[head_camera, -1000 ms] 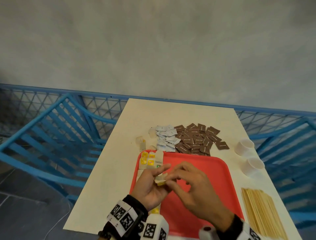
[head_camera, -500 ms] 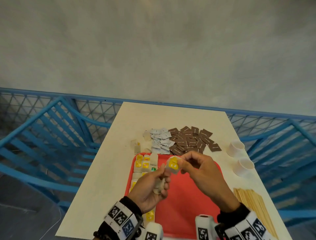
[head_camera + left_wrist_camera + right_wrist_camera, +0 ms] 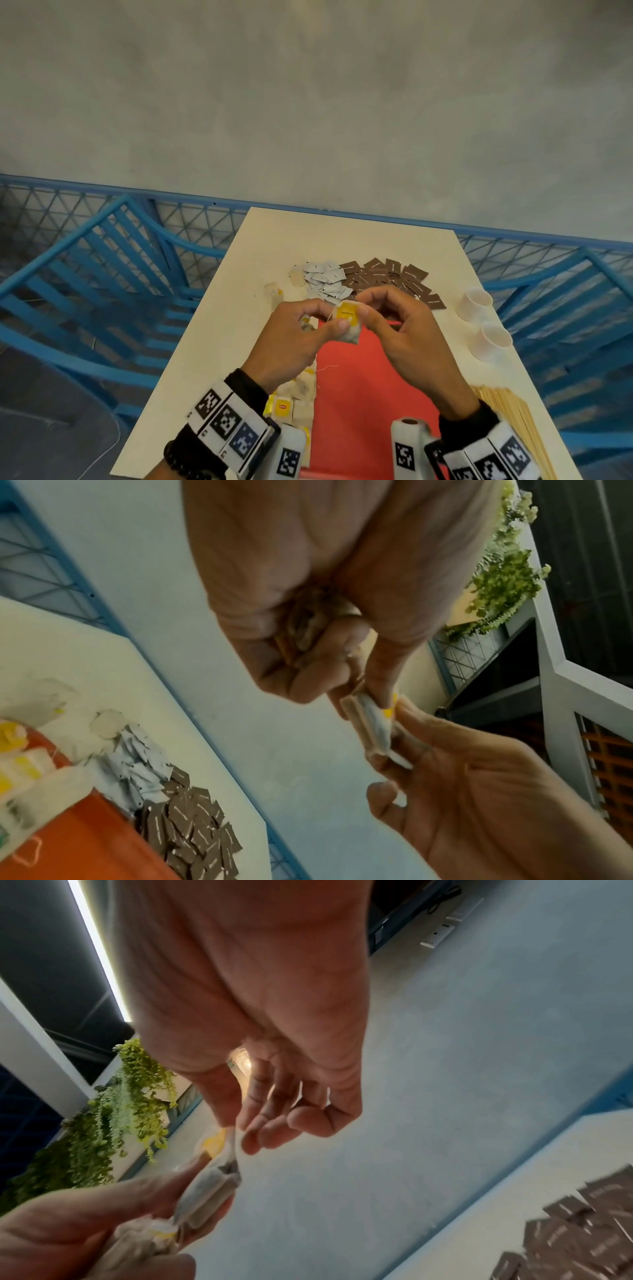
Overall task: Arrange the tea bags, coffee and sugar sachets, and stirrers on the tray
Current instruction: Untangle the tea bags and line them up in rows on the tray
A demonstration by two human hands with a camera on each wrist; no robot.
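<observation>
Hanging greenery behind pinched tea bag, wrist views only.

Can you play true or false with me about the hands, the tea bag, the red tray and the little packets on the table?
1. Both hands hold one tea bag with a yellow tag. True: the left hand and right hand pinch it above the red tray.
2. The brown sachets lie on the tray. False: they lie on the table, beyond it.
3. Two white cups stand on the table. True.
4. The wooden stirrers are on the tray. False: they lie on the table, right of it.
</observation>
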